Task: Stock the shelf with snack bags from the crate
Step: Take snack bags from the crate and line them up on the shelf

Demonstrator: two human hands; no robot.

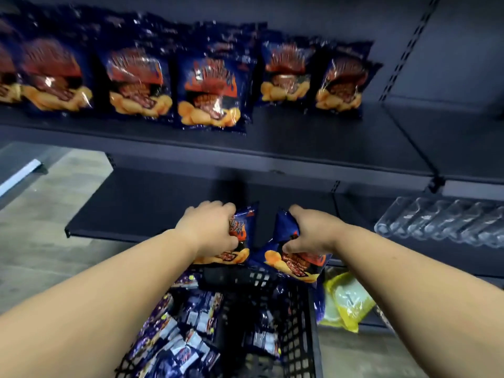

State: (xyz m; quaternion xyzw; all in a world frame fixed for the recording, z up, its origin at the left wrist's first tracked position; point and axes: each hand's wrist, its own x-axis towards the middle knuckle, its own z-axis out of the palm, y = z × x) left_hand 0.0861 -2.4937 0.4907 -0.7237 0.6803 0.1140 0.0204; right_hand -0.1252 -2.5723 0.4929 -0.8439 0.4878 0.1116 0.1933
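Two snack bags are being gripped at once, one per hand: the left hand (211, 227) is curled round a blue bag (240, 233), fingers over its top and thumb underneath, while the right hand (309, 230) is pinching a second blue bag (296, 261) near its upper half. Both bags are being held just above the far rim of the black crate (297, 317), in front of the lower shelf (141, 211).

As for progress, the job is judged to be partly done. Above the crate, the upper shelf (327, 137) is already carrying a row of matching bags (210, 88) standing upright, with bare space left at its right end. The lower shelf directly beyond the crate is holding no bags in the visible part — so plenty is left to place. Inside the crate, many more packets (174, 331) are still lying in a heap (purple and blue ones, apparently of a different kind).

Writing is being blurred by motion almost everywhere. On the right-hand bag a line beginning "Barbecue" can be made out above the pictured crisps; the brand lettering in red and orange cannot be read. Right of the crate, yellow bags (346, 301) are lying low down, their labels illegible.
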